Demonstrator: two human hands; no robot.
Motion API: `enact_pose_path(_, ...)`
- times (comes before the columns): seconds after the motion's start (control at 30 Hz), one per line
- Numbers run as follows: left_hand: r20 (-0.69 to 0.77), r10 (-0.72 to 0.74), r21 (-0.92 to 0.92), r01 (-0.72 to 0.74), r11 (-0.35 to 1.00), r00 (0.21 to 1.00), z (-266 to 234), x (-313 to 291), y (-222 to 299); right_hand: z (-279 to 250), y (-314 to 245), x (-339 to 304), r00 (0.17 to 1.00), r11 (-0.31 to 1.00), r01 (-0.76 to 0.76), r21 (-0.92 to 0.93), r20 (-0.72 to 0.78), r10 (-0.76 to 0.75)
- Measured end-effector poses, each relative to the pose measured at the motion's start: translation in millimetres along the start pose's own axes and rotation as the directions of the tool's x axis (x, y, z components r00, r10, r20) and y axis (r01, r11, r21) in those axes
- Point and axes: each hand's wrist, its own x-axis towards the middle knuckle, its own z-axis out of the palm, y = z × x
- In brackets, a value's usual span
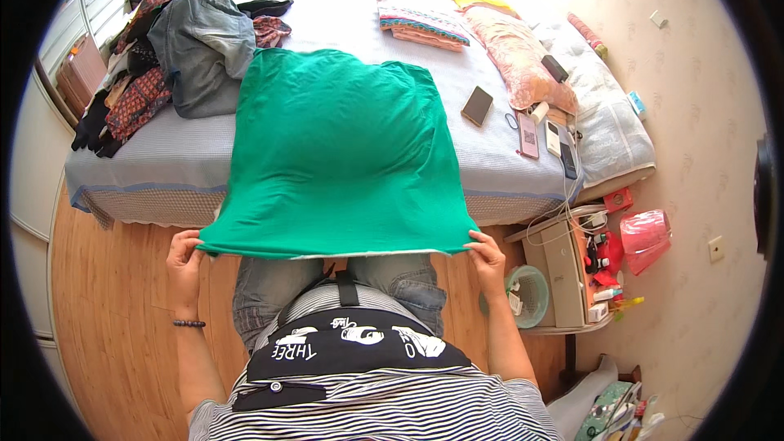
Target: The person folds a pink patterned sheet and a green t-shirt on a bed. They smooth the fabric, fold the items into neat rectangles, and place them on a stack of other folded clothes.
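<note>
Down by the wall on the right, there's a pale green bin (545, 296) on the floor, and I can make out a whitish item (515, 303) inside it. Right beside it, the bedside cabinet (563, 276) shows an open side crammed with red and white bits and pieces (603, 265), too jumbled to name from here. Over on the far left, a pinkish suitcase (80, 73) stands upright; no telling what's in it.

And here's the centre of it all: a green cloth (347, 143), most of it lying over the near side of the bed (498, 171), its near end out past the mattress, in front of the person's knees. It runs straight away from the body, near edge going left to right, almost level between the hands. Which way is longer, I can't tell at this slant.

What a green, too! Vivid, plain, soft, with fine creases fanning in from the corners, a rumpled far edge and a pale strip peeking out along the near one.

Both grips are narrow pinches: the left hand (184, 255) has the near left corner between thumb and fingers, the right hand (487, 260) the near right corner. Just past the cloth's left side, a denim garment (200, 49) sits on a heap of clothes (140, 102).
</note>
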Motion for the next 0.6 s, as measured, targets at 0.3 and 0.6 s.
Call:
enact_pose_path(0.3,0.039,-0.217,-0.035,0.218,0.975,0.975,-61,-49,15,-52,-47,-46,0.981,0.984,-0.109,-0.144,0.144,0.130)
enact_pose_path(0.6,0.460,-0.510,0.315,0.403,0.859,0.727,-61,-88,-45,-31,-12,-38,0.739,0.884,-0.162,-0.438,0.540,0.403)
